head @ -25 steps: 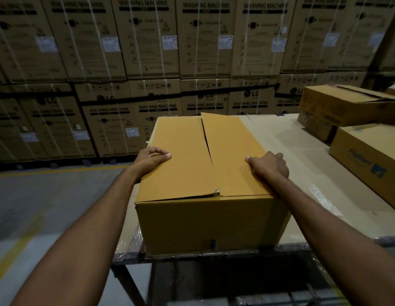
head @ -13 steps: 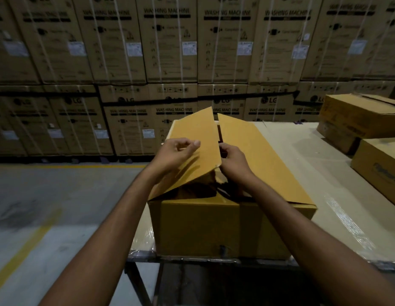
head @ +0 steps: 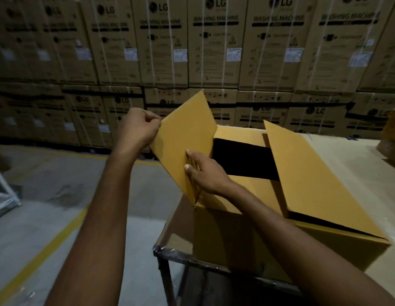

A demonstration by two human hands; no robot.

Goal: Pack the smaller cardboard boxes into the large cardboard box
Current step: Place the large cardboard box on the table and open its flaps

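Observation:
The large cardboard box (head: 247, 244) stands at the near left corner of the table (head: 351, 164). Its left top flap (head: 187, 133) is raised steeply, and my left hand (head: 139, 129) grips that flap's outer edge with curled fingers. My right hand (head: 205, 173) holds the same flap near its lower edge, thumb on the outside, fingers behind it. The right top flap (head: 313, 177) lies half open, slanting up. Between the flaps the box's inside shows dark; nothing can be made out in it. A smaller cardboard box (head: 391, 135) is partly visible at the far right.
Behind the table rises a wall of stacked washing-machine cartons (head: 214, 51). To the left is grey floor with a yellow line (head: 44, 255). A metal frame (head: 4, 191) shows at the left edge. The table's black edge (head: 170, 252) runs under the box.
The left flap has swung from slightly lifted to steeply raised. My left hand rose with its edge, my right hand shifted onto the flap's lower part, and the dark opening has widened.

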